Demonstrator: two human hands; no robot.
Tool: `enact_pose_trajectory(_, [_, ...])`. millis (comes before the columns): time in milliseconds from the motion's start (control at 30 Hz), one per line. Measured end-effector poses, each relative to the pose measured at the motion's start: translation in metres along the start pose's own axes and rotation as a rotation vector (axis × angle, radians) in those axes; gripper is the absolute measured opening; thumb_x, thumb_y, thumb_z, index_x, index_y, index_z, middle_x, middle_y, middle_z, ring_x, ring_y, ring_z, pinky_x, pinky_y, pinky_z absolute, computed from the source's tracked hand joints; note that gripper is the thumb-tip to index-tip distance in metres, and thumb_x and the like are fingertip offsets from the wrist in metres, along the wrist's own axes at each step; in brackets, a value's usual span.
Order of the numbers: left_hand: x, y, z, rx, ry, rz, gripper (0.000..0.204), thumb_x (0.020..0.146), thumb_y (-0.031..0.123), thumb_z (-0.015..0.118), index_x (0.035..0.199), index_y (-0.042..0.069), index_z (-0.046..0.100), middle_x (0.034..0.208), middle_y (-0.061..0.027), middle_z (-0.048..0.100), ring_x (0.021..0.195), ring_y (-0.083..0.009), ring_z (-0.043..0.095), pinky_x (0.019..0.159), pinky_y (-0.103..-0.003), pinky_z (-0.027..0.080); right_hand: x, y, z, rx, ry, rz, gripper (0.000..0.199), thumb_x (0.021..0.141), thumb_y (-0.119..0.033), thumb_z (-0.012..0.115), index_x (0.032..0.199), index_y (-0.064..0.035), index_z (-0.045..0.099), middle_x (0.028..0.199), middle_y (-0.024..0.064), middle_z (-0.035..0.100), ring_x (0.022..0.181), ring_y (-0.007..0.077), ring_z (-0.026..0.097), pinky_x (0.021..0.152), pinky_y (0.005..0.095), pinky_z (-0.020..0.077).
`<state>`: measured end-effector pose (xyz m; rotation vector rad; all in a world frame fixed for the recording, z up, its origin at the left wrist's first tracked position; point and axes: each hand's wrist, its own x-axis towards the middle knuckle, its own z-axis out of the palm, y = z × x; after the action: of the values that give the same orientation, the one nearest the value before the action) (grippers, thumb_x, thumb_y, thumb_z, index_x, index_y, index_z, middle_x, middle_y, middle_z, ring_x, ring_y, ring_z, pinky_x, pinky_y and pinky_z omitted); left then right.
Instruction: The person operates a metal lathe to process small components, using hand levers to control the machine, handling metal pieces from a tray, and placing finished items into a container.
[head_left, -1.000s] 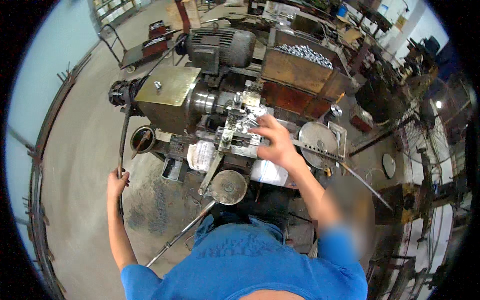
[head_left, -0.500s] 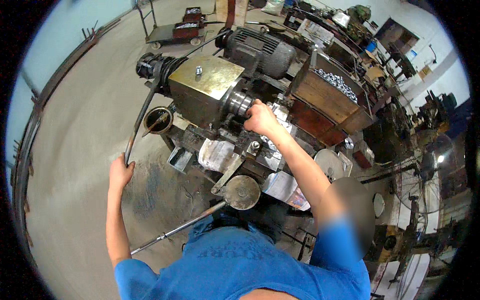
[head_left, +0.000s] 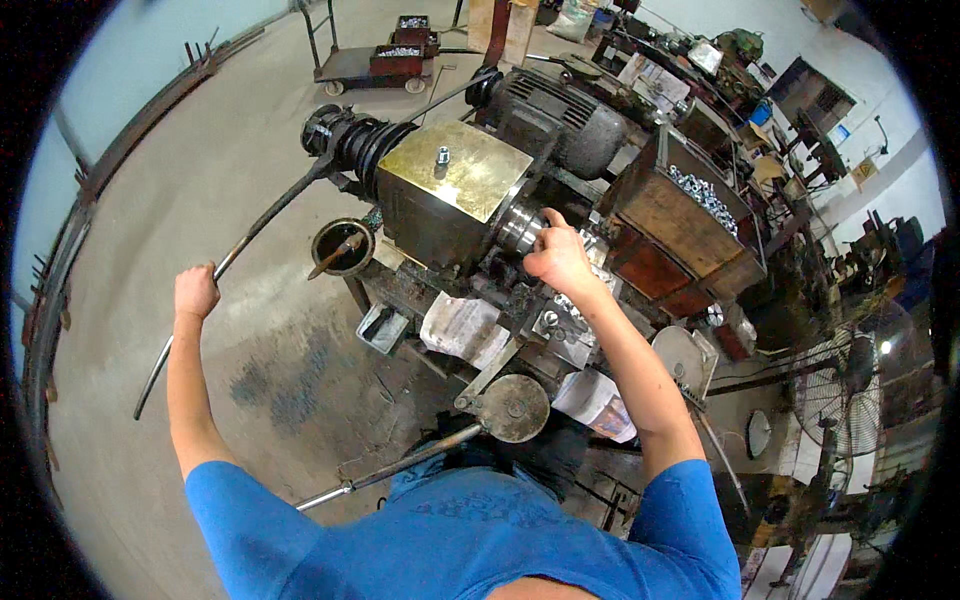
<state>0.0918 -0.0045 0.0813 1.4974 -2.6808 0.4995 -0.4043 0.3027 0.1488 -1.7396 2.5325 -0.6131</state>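
Observation:
A dark, oily lathe-like machine with a brass-coloured headstock block (head_left: 450, 185) stands before me. My left hand (head_left: 195, 292) is closed around a long curved metal lever (head_left: 245, 250) that runs up to the machine's left end. My right hand (head_left: 558, 258) reaches to the shiny spindle chuck (head_left: 520, 228) at the block's right face, fingers curled against it; whether they hold a small part is hidden. A round metal disc with a long handle (head_left: 512, 408) sits just below, near my body.
A grey electric motor (head_left: 560, 115) sits behind the block. A wooden box of small shiny metal parts (head_left: 690, 200) stands to the right. A round can (head_left: 342, 247) is at the machine's left. A cart with crates (head_left: 375, 62) stands far back; a floor fan (head_left: 835, 390) at right.
My right hand moved from the tool area up to the chuck. My left hand stayed on the lever, which has swung upward. The view shifted toward the headstock.

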Motion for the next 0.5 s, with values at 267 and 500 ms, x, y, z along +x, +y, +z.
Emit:
enact_pose_trajectory(267, [-0.035,0.144,0.012,-0.954,0.647,-0.204,0.028,0.078,0.02,0.059,0.098,0.001,0.059,0.089,-0.0145,0.062,0.08,-0.0309,0.06,0.07,-0.038,0.046,-0.07,0.007,-0.059,0.225,0.28,-0.159,0.025,0.052,-0.016,0.062,0.072,-0.0014,0.058,0.125,0.0196,0.043,0.088,0.0353,0.057,0.077,0.0393,0.0468])
enact_pose_trajectory(500, [-0.03,0.256,0.157,-0.319,-0.246,0.391,0.029,0.067,0.022,0.066,0.089,0.003,0.061,0.091,-0.0134,0.063,0.081,-0.031,0.061,0.07,-0.041,0.048,-0.21,0.08,-0.112,0.055,0.344,0.19,0.022,0.056,-0.009,0.06,0.076,-0.0029,0.058,0.121,0.0197,0.049,0.103,0.0359,0.053,0.086,0.0347,0.0435])
